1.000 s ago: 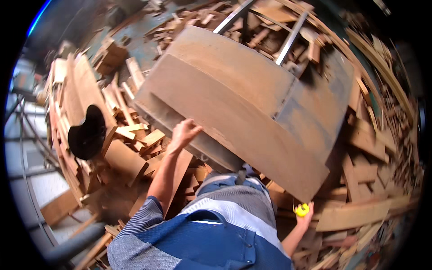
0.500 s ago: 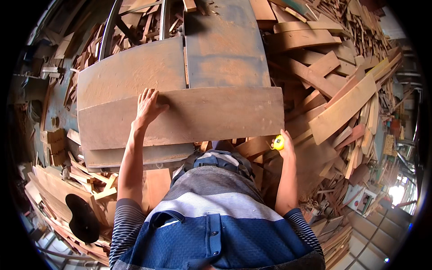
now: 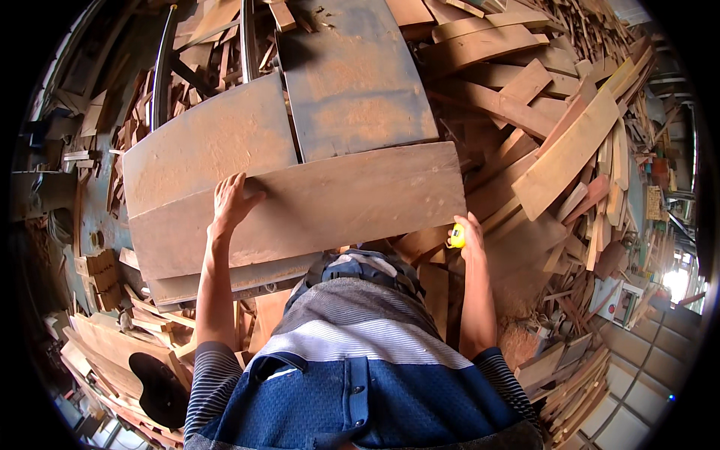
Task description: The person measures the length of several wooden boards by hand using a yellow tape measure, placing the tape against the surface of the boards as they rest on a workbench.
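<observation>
At the left of my head view, timber (image 3: 112,345) stood stacked around a dark curved object (image 3: 159,391), off the near left corner of the metal table (image 3: 360,82). Beyond the far edge of the table's left section, I observed two metal rails (image 3: 248,45). Sawdust (image 3: 240,124) marked the tabletop, which a narrow slot (image 3: 292,120) divided. A wide wooden board (image 3: 337,187) lay along the near edge; its right end overhung the right edge. Past that edge, loose planks (image 3: 570,154) were heaped; pale floor tiles (image 3: 637,360) showed farther right.

I registered the left hand (image 3: 231,206) as released, fingers extended and thumb spread, laid on the board's upper face left of centre. I registered the right hand (image 3: 471,235) as grasping a yellow tape measure (image 3: 456,236) just beside the board's near right corner; I could not tell whether the fingers touched the board.
</observation>
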A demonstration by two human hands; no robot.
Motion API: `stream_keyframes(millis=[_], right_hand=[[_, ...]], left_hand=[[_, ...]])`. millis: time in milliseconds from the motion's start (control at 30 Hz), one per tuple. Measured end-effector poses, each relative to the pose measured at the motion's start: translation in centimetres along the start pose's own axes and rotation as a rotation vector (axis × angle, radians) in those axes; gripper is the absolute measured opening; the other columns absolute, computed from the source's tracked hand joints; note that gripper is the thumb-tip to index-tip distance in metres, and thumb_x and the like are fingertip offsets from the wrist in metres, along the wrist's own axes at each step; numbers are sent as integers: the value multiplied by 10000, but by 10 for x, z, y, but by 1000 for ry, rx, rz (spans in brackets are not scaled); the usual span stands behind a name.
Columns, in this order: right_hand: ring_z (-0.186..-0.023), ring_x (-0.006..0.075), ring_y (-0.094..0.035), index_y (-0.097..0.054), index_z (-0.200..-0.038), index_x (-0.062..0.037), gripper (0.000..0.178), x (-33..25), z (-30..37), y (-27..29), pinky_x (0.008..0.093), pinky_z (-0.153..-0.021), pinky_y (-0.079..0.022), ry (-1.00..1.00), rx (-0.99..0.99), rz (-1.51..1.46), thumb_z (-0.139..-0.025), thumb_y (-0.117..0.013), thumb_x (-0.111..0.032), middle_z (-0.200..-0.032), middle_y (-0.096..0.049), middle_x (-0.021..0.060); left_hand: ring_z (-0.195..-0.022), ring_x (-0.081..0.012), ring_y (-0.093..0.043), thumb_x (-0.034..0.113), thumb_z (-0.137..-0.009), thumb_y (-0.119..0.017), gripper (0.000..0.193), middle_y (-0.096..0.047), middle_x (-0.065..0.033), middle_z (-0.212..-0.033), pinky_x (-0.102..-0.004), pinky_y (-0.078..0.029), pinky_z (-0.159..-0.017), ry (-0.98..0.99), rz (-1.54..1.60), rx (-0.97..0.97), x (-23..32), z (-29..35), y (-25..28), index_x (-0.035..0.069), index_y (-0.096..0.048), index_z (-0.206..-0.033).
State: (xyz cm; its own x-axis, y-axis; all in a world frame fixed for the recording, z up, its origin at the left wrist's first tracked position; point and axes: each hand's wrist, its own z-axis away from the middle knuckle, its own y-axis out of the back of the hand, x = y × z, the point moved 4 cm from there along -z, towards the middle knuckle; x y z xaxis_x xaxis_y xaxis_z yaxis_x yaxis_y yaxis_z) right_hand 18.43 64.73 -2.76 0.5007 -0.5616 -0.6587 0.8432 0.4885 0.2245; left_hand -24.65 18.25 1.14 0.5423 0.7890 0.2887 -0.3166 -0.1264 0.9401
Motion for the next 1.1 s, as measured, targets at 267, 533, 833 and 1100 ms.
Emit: stream_keyframes(millis=[267,533,833,1100], right_hand=[[-703,227,-682,-399,-1540,-31,826,25,48,-25,346,-538,-557,-17,-39,-3,-821,-775,-183,-1121,-669,127],[-697,171,-658,-367,-1549,-15,782,33,83,-60,320,-531,-541,4,-230,93,-872,-729,-165,-988,-647,93],[-715,163,-653,-386,-1527,-12,743,45,65,-46,313,-556,-535,2,-319,146,-885,-725,-173,-1009,-638,84],[-656,195,-636,-465,-1425,-124,599,50,78,-65,338,-482,-518,12,-280,15,-891,-736,-159,-1025,-628,78]], left_hand=[[-1288,-366,-543,471,-841,-763,713,-627,-213,-1329,-469,-355,-1135,90,-12,26,-50,38,-4,-42,-592,-1307],[-1223,-384,-569,401,-898,-724,537,-658,-195,-1264,-474,-413,-1068,216,12,39,-106,90,-3,1,-624,-1242],[-1316,-450,-455,276,-852,-768,540,-517,-227,-1390,-524,-368,-1131,85,-44,184,-58,133,0,-11,-557,-1257],[-1464,-457,-265,398,-518,-954,947,-391,-198,-1508,-588,-302,-1160,141,-7,-54,5,231,-3,56,-575,-1315]])
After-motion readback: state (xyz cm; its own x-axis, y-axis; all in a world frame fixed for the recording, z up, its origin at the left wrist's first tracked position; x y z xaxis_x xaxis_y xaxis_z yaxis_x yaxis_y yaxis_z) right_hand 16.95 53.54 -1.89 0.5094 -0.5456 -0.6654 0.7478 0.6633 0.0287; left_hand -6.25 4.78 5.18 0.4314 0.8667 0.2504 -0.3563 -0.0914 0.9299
